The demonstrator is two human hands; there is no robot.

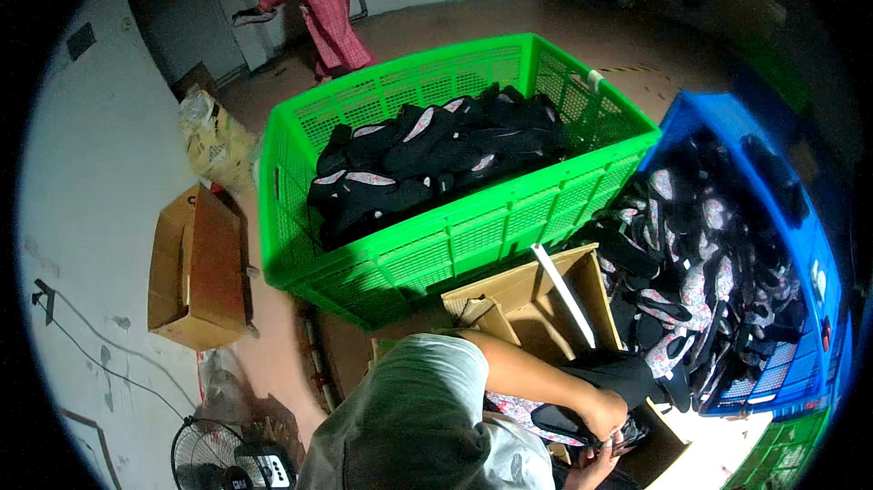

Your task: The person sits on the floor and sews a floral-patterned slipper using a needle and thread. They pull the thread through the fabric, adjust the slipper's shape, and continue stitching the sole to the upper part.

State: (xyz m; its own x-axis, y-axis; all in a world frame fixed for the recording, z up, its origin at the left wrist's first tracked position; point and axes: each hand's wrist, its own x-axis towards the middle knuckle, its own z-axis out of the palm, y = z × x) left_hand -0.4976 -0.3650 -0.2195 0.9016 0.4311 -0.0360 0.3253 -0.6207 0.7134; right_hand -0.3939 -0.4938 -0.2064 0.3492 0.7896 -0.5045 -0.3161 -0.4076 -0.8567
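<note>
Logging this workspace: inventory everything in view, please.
Large crate: one, green, centre
Blue crate: one, blue, right
Corner crate: one, green, lower right
Fabric pieces: many, mostly black, in large and blue crates
Left box: one, brown, left
Centre box: one, brown, lower centre
Strip: one, white, in centre box
Bag: one, yellowish, left
Fan: one, black, lower left
Co-worker: one, pink-clad, upper left
Held piece: one, black-and-floral, in both hands
Left hand: one, bare, on held piece
Right hand: one, bare, below left

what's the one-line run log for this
Left hand: holds black floral-lined piece; right hand: at same piece; green crate: black pieces; blue crate: floral-lined pieces
</note>
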